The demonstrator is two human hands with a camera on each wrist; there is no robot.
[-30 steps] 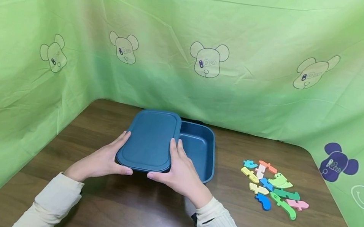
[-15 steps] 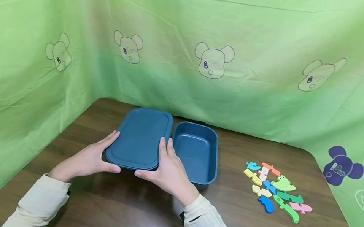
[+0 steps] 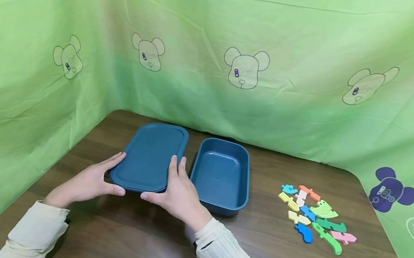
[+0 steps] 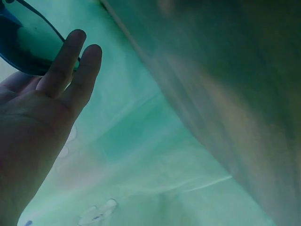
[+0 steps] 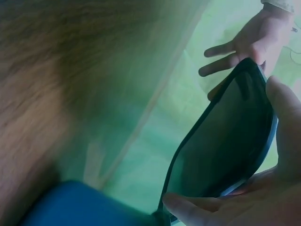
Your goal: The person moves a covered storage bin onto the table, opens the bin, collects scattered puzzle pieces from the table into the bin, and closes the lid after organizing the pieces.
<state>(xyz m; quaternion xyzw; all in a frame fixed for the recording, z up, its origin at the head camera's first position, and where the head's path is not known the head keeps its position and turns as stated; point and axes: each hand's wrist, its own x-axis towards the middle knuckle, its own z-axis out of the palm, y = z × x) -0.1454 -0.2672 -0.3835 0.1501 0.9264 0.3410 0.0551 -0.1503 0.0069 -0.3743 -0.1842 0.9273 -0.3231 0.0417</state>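
Observation:
A dark blue rectangular lid [image 3: 150, 156] is held between both hands to the left of the matching box. My left hand [image 3: 86, 183] grips its left near corner, and my right hand [image 3: 180, 193] grips the right near corner, thumbs along the front edge. In the right wrist view the lid's underside [image 5: 218, 136] shows, off the table, with the left hand [image 5: 258, 42] at its far corner. The left wrist view catches part of the lid [image 4: 28, 44] beyond the left fingers. The uncovered blue box [image 3: 220, 176] stands upright just right of the lid, with nothing inside.
Several colourful flat puzzle pieces [image 3: 313, 217] lie in a loose cluster on the right of the wooden table [image 3: 129, 241]. A green curtain [image 3: 180, 90] with printed bear heads hangs around the back and sides.
Both hands have carried the lid leftward, off from over the box's left side, leaving a gap between them. The whole box opening now shows. The puzzle pieces have not moved on the table.

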